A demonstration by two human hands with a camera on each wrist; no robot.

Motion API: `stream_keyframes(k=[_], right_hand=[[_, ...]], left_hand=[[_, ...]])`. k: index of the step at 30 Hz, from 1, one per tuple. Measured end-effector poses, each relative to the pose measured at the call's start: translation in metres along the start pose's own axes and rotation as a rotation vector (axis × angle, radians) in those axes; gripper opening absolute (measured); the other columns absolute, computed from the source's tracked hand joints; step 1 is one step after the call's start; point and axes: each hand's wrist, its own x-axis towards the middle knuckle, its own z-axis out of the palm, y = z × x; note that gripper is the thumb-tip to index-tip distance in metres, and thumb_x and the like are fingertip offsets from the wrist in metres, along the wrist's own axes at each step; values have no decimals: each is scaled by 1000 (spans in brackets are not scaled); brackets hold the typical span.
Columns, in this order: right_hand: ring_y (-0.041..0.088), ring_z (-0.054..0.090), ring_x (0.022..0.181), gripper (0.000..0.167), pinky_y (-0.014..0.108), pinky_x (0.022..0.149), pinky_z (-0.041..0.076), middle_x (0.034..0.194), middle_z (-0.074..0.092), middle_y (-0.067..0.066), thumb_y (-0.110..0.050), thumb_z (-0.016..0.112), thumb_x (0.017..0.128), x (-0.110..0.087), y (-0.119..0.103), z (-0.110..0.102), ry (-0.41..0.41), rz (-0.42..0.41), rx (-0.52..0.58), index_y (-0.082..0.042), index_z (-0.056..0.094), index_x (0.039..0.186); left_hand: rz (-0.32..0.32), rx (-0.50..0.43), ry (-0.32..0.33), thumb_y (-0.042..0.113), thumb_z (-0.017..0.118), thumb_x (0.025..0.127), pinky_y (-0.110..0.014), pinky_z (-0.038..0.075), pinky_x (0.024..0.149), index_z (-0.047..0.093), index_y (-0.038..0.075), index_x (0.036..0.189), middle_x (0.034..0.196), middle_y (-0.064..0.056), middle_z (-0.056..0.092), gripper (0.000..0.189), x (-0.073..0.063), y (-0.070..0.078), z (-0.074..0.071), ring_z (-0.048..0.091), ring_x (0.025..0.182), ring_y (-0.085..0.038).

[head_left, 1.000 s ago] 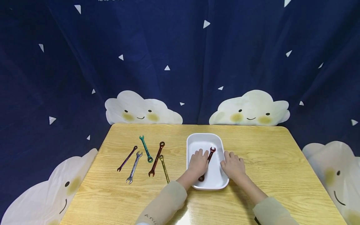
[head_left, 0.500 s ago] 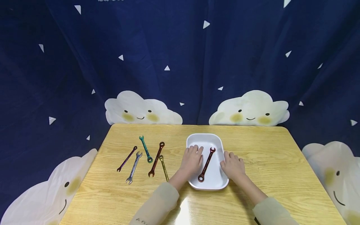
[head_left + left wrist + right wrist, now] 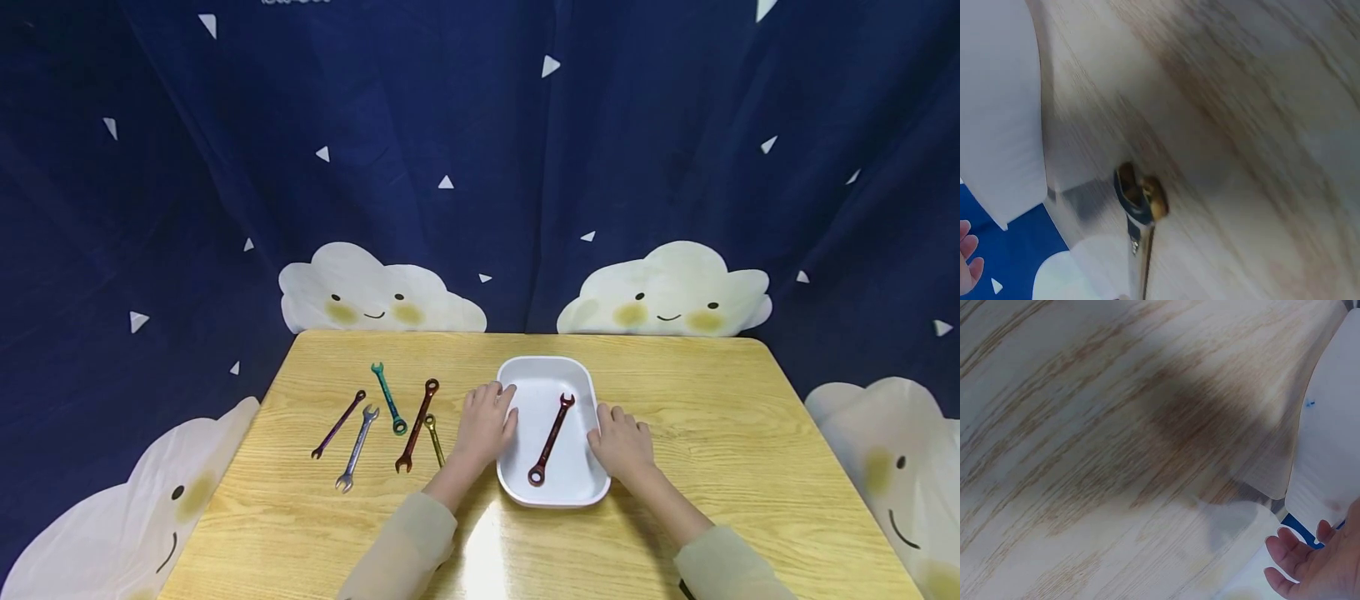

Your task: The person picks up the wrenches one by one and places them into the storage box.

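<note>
A dark red combination wrench point(image 3: 551, 439) lies slantwise inside a white rectangular tray point(image 3: 547, 502). In the head view my left hand point(image 3: 482, 427) overlaps the tray's left rim, fingers loosely extended and holding nothing. My right hand point(image 3: 624, 442) holds the right rim, its thumb over the edge and fingers outside; the right wrist view shows loosely bent fingers point(image 3: 1288, 553) beside the wall. A gold wrench point(image 3: 435, 440) lies just left of my left hand, its near end hidden by the forearm. That wrench's open end point(image 3: 1138, 197) shows in the left wrist view.
Left of the tray, spread on the wooden table point(image 3: 712, 417), lie a reddish-brown wrench point(image 3: 417, 425), a teal wrench point(image 3: 389, 398), a silver wrench point(image 3: 357, 447) and a purple wrench point(image 3: 339, 423). A dark blue curtain point(image 3: 480, 125) with clouds hangs behind the table.
My left hand has let go of the dark red wrench, leaving it in the tray, and moved left to the tray's left rim. The right hand has stayed in place.
</note>
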Motion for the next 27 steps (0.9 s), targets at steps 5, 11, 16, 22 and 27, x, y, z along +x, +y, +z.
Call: stream_keyframes(k=[5, 11, 16, 22, 27], right_hand=[[36, 51, 81, 28, 51, 70, 39, 92, 49, 18, -22, 46, 87, 0, 1, 2, 5, 0, -4, 0, 45, 105], [35, 51, 82, 28, 51, 71, 39, 93, 49, 17, -22, 46, 87, 0, 1, 2, 4, 4, -2, 0, 45, 106], [35, 51, 81, 29, 50, 70, 39, 92, 49, 17, -22, 46, 87, 0, 1, 2, 6, 3, -4, 0, 45, 105], [34, 51, 82, 29, 50, 71, 40, 92, 49, 16, -23, 46, 87, -1, 2, 4, 10, 2, 7, -1, 46, 106], [34, 51, 82, 29, 50, 72, 39, 92, 49, 16, -23, 46, 87, 0, 2, 5, 16, 3, 10, -1, 46, 106]], left_hand=[[-42, -56, 7, 29, 52, 88, -38, 38, 89, 56, 12, 122, 109, -7, 55, 38, -2, -8, -5, 50, 100, -22], [-67, -109, 116, 24, 57, 85, -40, 39, 88, 58, 9, 118, 105, -10, 56, 36, -6, -23, -5, 52, 98, -25], [-90, -140, 192, 21, 60, 82, -42, 39, 87, 58, 8, 115, 102, -10, 55, 35, -10, -33, -4, 51, 95, -26], [-121, -185, 297, 16, 64, 80, -43, 41, 84, 60, 6, 110, 100, -12, 55, 32, -17, -44, -6, 51, 92, -28], [-170, -211, 305, 16, 62, 82, -45, 40, 84, 60, 5, 111, 100, -13, 54, 31, -22, -54, -7, 50, 92, -28]])
